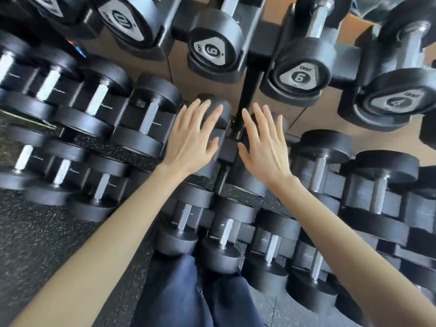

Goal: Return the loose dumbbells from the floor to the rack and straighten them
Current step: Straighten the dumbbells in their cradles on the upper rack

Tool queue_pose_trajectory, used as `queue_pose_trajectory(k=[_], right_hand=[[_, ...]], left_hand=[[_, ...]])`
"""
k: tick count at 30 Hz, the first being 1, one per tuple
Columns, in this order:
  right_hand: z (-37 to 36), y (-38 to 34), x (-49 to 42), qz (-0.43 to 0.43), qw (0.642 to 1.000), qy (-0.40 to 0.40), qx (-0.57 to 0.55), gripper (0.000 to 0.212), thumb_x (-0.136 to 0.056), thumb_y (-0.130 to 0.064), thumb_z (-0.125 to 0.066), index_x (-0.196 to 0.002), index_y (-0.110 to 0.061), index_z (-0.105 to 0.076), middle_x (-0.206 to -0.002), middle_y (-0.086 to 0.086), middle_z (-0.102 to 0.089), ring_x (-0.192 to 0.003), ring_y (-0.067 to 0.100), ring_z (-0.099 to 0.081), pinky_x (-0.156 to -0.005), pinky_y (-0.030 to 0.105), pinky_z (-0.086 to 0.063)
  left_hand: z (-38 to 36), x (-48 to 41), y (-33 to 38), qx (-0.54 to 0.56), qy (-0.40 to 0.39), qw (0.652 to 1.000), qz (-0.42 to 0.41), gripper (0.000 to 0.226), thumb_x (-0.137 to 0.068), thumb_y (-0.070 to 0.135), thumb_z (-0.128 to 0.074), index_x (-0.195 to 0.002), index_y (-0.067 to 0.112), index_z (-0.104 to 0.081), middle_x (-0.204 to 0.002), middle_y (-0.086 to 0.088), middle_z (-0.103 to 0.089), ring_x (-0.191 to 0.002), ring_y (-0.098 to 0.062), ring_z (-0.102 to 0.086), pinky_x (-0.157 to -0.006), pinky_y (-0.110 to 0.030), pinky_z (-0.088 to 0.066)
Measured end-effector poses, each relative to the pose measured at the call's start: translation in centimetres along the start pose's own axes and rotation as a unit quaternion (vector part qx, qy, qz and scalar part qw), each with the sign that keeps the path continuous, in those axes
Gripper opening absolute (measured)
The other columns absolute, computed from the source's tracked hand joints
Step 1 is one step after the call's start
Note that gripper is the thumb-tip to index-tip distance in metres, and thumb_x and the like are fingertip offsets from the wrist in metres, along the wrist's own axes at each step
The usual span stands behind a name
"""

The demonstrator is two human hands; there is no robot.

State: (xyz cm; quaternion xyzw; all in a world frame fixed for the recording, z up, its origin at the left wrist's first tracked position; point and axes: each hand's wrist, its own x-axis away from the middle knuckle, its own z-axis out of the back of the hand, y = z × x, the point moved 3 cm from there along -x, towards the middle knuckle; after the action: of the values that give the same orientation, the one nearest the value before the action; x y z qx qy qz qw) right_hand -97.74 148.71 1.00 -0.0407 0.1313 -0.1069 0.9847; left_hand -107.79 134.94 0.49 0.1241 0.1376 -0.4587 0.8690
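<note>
We see speckled black rubber floor (47, 232), rack (244, 90) upright; dumbbell caps read 6 (210, 51), 6 (300, 76), 4 (394, 101). Left hand (191, 140), right hand (265, 147) spread wide, holding nothing.

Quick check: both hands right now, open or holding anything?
Left hand: open, fingers spread, holding nothing, over a dumbbell on the rack.
Right hand: open, fingers spread, holding nothing.
</note>
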Motion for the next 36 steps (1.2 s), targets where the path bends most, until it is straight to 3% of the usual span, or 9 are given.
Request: queue_pose_trajectory(k=[12,17,19,23,29,31,34,36], right_hand=[[-0.3,-2.2,-7.0,-0.047,0.999,0.007,-0.016,0.065,-0.087,-0.016,-0.058,-0.143,-0.006,-0.028,-0.149,0.018,-0.028,-0.139,0.037,-0.022,-0.112,0.054,-0.022],[1.0,-2.9,-13.3,-0.088,0.995,0.033,-0.041,0.063,-0.091,-0.02,-0.054,-0.146,-0.01,-0.023,-0.153,0.007,-0.022,-0.142,0.025,-0.019,-0.112,0.039,-0.028],[1.7,-3.0,-15.8,-0.103,0.993,0.042,-0.036,0.063,-0.092,-0.021,-0.054,-0.146,-0.012,-0.023,-0.154,0.003,-0.023,-0.14,0.021,-0.023,-0.106,0.035,-0.034],[2.1,-2.9,-19.9,-0.117,0.993,0.019,0.001,0.057,-0.091,-0.022,-0.054,-0.143,-0.018,-0.03,-0.15,0.002,-0.028,-0.128,0.026,-0.04,-0.095,0.043,-0.046],[2.8,-0.9,-23.0,-0.159,0.987,-0.026,0.008,0.06,-0.086,-0.02,-0.062,-0.141,-0.02,-0.036,-0.134,0.01,-0.044,-0.107,0.031,-0.053,-0.09,0.047,-0.045],[3.0,-0.4,-23.4,-0.159,0.986,-0.034,-0.02,0.063,-0.081,-0.019,-0.068,-0.138,-0.018,-0.042,-0.127,0.012,-0.048,-0.108,0.031,-0.052,-0.088,0.052,-0.046],[3.1,-0.2,-23.4,-0.176,0.983,-0.039,-0.027,0.061,-0.078,-0.019,-0.071,-0.133,-0.014,-0.045,-0.126,0.014,-0.046,-0.11,0.033,-0.051,-0.088,0.055,-0.045],[2.9,-0.2,-23.4,-0.191,0.981,-0.041,-0.023,0.062,-0.078,-0.019,-0.072,-0.133,-0.012,-0.044,-0.128,0.013,-0.044,-0.109,0.032,-0.051,-0.089,0.054,-0.044]], left_hand=[[-0.4,-4.1,-8.7,0.064,-0.012,0.998,-0.012,0.06,-0.09,0.025,-0.052,-0.145,0.009,-0.032,-0.145,-0.021,-0.037,-0.134,-0.037,-0.034,-0.11,-0.046,-0.03],[-1.5,-9.4,-14.2,0.148,-0.023,0.989,0.016,0.07,-0.091,0.029,-0.056,-0.148,0.008,-0.021,-0.149,-0.016,-0.03,-0.137,-0.03,-0.029,-0.109,-0.039,-0.034],[-2.2,-11.4,-15.5,0.161,-0.034,0.986,0.004,0.074,-0.09,0.031,-0.057,-0.149,0.009,-0.018,-0.151,-0.012,-0.028,-0.137,-0.028,-0.028,-0.108,-0.038,-0.034],[-3.1,-14.5,-16.4,0.246,-0.084,0.966,0.017,0.082,-0.088,0.031,-0.063,-0.15,0.012,-0.013,-0.152,-0.008,-0.025,-0.138,-0.024,-0.028,-0.106,-0.035,-0.032],[-4.7,-18.1,-16.1,0.356,-0.117,0.926,0.041,0.089,-0.081,0.021,-0.073,-0.148,0.007,-0.016,-0.152,-0.01,-0.029,-0.137,-0.025,-0.032,-0.107,-0.032,-0.03],[-5.4,-19.2,-16.1,0.384,-0.113,0.915,0.055,0.083,-0.078,0.019,-0.075,-0.144,0.008,-0.026,-0.147,-0.009,-0.039,-0.133,-0.024,-0.039,-0.104,-0.031,-0.033],[-6.0,-20.1,-16.2,0.427,-0.101,0.896,0.076,0.067,-0.07,0.018,-0.08,-0.126,0.011,-0.042,-0.122,-0.003,-0.06,-0.113,-0.022,-0.055,-0.092,-0.032,-0.045],[-6.1,-20.4,-16.4,0.434,-0.093,0.893,0.069,0.061,-0.066,0.016,-0.083,-0.115,0.011,-0.046,-0.108,0.0,-0.064,-0.1,-0.021,-0.059,-0.085,-0.035,-0.049]])
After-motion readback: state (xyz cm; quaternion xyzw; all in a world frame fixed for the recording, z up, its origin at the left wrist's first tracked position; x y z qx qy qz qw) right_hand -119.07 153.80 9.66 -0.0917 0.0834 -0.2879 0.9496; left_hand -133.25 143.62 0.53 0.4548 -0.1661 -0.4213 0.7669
